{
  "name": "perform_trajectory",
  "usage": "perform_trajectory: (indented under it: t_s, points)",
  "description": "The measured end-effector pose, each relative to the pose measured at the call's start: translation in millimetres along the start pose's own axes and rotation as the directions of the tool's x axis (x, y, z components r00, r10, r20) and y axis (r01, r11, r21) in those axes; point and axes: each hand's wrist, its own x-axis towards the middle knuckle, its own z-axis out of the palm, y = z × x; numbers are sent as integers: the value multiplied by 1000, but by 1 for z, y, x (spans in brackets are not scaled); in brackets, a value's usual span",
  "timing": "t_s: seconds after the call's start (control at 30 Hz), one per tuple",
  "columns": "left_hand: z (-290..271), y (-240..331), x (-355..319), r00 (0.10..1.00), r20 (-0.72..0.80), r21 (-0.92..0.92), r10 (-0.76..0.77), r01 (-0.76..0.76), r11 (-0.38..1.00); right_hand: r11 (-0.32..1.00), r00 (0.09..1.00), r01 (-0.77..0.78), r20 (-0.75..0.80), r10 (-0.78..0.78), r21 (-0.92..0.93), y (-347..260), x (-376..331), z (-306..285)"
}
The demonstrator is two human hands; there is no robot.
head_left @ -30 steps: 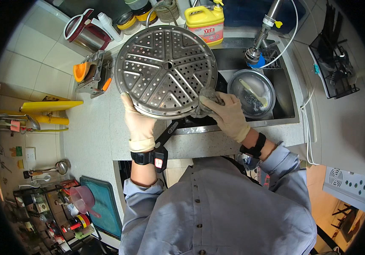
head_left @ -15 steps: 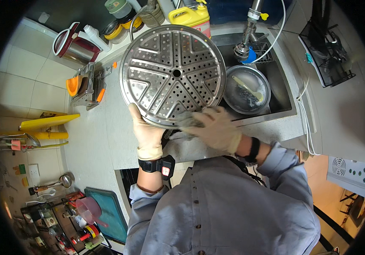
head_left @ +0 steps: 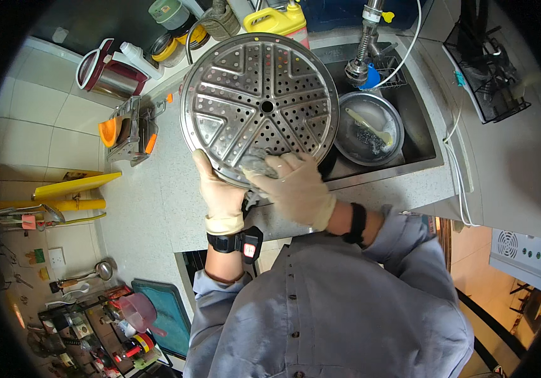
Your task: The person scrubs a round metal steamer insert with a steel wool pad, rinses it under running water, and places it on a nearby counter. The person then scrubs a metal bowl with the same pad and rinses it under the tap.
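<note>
1. overhanging the sink (head_left: 421, 135) rim toward 9 o'clock: round perforated steamer tray (head_left: 259, 107); bare counter (head_left: 147, 208) at 7 o'clock.
2. shiny steel, ribbed spokes, one centre hole, tilted up.
3. left hand (head_left: 218, 189) gripping the tray's 7 o'clock edge, fingers curled round the rim.
4. right hand (head_left: 299, 189) pressing a grey scrubbing pad (head_left: 256, 165) at 6 o'clock, fingers closed on it.
5. one tray, one bowl (head_left: 369, 128) at 3 o'clock, two gloved hands.

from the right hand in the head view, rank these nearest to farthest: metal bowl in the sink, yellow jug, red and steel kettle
From the right hand:
1. Metal bowl, up and to the right, in the sink.
2. Yellow jug, straight up, behind the round steamer tray.
3. Red and steel kettle, far upper left, on the counter.
</note>
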Motion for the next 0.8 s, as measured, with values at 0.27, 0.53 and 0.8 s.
perform_trajectory:
  t_s: [0.27,0.53,0.8]
  points:
    - [4,-4,-4,985,-145,165,93,-68,984,1000,997,-4,83,6,-28,10,-16,1]
    - [5,0,-4,1000,-1,-146,-6,6,989,974,973,-216,-64,220,64,22,-15,-7]
    - [6,-3,0,998,-13,5,58,-58,998,996,995,-78,-53,81,48,15,-11,-4]
